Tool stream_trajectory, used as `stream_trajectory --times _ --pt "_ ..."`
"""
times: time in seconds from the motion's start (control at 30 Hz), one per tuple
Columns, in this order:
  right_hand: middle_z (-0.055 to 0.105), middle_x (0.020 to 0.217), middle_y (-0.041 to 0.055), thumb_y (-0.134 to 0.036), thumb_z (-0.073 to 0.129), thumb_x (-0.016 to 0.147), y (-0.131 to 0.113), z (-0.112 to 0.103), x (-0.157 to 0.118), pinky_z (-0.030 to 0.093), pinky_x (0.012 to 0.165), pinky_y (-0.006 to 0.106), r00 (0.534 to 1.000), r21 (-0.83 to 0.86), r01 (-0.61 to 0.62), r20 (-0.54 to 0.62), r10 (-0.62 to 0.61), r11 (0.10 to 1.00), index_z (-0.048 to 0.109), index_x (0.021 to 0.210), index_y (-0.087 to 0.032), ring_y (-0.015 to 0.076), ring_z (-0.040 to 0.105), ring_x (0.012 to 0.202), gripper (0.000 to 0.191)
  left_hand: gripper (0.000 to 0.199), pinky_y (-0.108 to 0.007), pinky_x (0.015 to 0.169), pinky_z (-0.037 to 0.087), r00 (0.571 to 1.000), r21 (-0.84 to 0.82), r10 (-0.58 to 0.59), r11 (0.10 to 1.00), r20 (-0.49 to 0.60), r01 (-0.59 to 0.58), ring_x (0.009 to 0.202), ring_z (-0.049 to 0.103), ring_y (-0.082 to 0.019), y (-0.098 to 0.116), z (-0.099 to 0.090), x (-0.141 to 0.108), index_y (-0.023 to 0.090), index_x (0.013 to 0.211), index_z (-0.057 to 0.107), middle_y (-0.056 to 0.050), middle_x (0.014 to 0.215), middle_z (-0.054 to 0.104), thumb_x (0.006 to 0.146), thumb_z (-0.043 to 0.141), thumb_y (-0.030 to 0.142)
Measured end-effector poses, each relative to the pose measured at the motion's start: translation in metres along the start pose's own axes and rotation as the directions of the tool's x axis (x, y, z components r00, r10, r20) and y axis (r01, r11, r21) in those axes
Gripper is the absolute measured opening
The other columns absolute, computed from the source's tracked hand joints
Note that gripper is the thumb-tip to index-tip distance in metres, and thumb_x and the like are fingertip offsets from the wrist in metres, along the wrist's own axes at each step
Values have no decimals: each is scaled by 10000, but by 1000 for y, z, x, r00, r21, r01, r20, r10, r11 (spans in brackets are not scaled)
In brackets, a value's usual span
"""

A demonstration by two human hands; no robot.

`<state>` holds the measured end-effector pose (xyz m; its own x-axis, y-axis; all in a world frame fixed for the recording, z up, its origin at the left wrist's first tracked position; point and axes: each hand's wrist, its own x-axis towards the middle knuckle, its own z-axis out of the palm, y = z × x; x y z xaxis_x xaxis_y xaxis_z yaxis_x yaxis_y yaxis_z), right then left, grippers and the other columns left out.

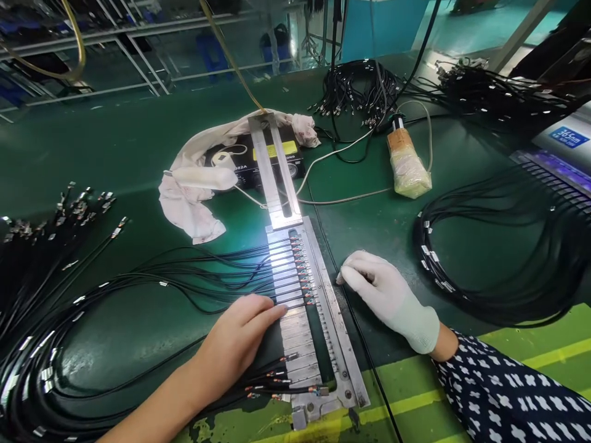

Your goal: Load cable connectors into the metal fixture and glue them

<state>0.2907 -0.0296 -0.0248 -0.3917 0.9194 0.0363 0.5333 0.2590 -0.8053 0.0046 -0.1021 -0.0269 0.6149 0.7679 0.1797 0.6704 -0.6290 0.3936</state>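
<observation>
A slotted metal fixture lies lengthwise on the bench, with a row of black cables set across its upper half. Their stripped ends show small coloured wires along the middle channel. My bare left hand rests at the fixture's left edge, thumb and fingertips closed on the lowest cable of the row. To the right of the fixture is my right hand in a white glove with bare fingertips. Its thumb and forefinger are pinched together, and whatever may be between them is hidden. More loose cable ends lie over the fixture's lower slots.
Coiled cables lie to the right, and more bundles to the left. Beyond the fixture are a black box, a pinkish cloth and a tape-wrapped tool on a cord. A thin black cable runs beside the fixture.
</observation>
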Motion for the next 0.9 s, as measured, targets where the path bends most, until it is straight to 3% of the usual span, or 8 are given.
stream_trajectory --times 0.13,0.23,0.33,0.43,0.5,0.63,0.77,0.9 --pt "559 756 6 -281 436 984 0 0 1 378 704 324 1000 7 -9 5 9 1000 529 665 -206 178 519 735 341 490 -339 805 361 996 168 -56 984 -68 67 924 450 -199 3 9 -15 242 1346 518 -69 1027 503 932 378 20" --pt "568 766 9 -292 433 981 0 1 2 376 707 332 1000 10 -14 5 14 1000 559 676 -208 183 528 745 340 507 -335 746 328 996 153 -87 985 19 83 846 441 -195 8 10 -18 237 1423 430 -49 946 533 954 355 60" --pt "575 781 8 -326 432 985 0 -1 -1 384 736 334 1000 29 -22 4 22 999 578 692 -213 190 541 781 346 486 -354 793 333 978 68 -161 986 129 153 881 466 -198 13 -3 -13 280 1427 393 -39 989 570 984 313 98" --pt "586 822 9 -354 434 989 2 -4 -9 392 782 328 1000 88 -12 30 9 996 606 733 -220 193 554 829 336 403 -353 871 355 932 -86 -269 951 243 297 934 487 -185 21 -28 -14 285 1410 363 -27 1037 581 1021 317 190" --pt "588 834 9 -363 434 992 4 -7 -15 392 790 326 998 116 -13 56 6 993 610 745 -223 193 556 836 334 305 -329 872 382 887 -148 -332 907 321 394 958 499 -187 29 -42 -24 263 1312 438 -24 1045 584 1009 419 294" --pt "586 821 7 -370 442 991 8 -6 -21 389 783 333 997 105 -14 74 6 994 602 733 -225 197 552 823 336 226 -317 796 421 819 9 -426 889 384 458 918 528 -214 42 -50 -58 234 1102 550 -34 1044 593 895 609 303" --pt "596 824 13 -377 443 993 7 -3 -20 399 778 342 998 94 -4 67 -2 996 605 735 -224 205 562 821 341 181 -301 685 435 871 158 -406 913 275 376 761 556 -197 46 -43 -77 200 950 585 -38 868 590 887 426 140" --pt "599 820 25 -348 434 995 6 -2 -18 412 776 345 999 72 25 45 -29 997 596 725 -218 211 569 823 342 174 -251 632 457 916 50 -354 935 190 351 726 578 -158 51 -40 -71 200 995 557 -28 861 581 925 405 153"
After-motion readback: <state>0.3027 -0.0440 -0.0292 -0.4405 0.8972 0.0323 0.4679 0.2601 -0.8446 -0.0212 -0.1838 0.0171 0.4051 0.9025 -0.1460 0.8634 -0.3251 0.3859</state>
